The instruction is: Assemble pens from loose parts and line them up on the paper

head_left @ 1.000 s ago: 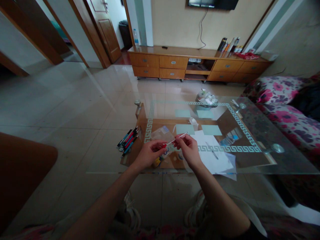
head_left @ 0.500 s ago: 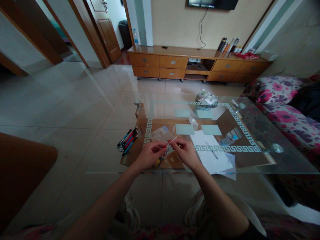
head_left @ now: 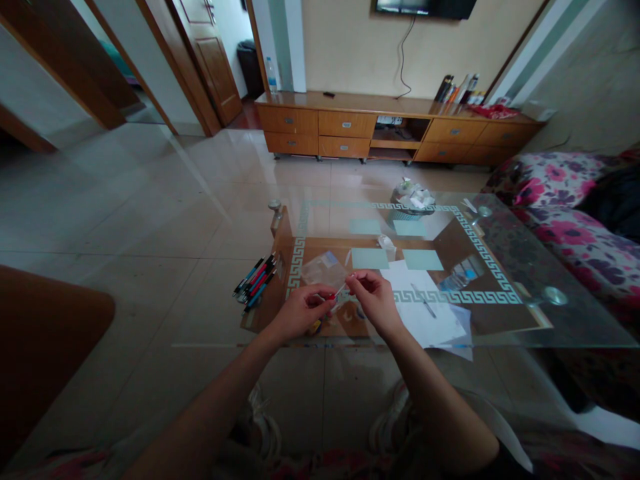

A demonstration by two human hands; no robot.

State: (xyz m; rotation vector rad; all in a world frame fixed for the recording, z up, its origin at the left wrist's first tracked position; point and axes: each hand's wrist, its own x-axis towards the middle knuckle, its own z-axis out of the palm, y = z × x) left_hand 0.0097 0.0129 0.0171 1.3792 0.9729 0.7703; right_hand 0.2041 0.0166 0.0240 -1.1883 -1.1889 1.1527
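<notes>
Over the near edge of the glass table (head_left: 500,335), my left hand (head_left: 306,308) pinches a small red piece (head_left: 332,297) between thumb and fingertips. A thin pale stick (head_left: 341,289) runs from it up to the right. My right hand (head_left: 371,297) has its fingertips closed at the stick's upper end. Just beyond my hands lies a clear plastic bag (head_left: 323,268). Small yellow and blue items (head_left: 315,327) sit partly hidden beneath my left hand. Several pens (head_left: 255,283) form a bundle to the left.
White paper sheets (head_left: 425,320) with a grey pen (head_left: 424,301) lie to the right, near a plastic bottle (head_left: 457,279). A full waste basket (head_left: 413,200) stands beyond the table. A flowered sofa (head_left: 575,200) is at the right, a wooden cabinet (head_left: 345,123) at the back.
My right hand has shifted slightly right, and its fingertips are now at the stick's upper end. The stick lies lower between my hands. My left hand has barely moved.
</notes>
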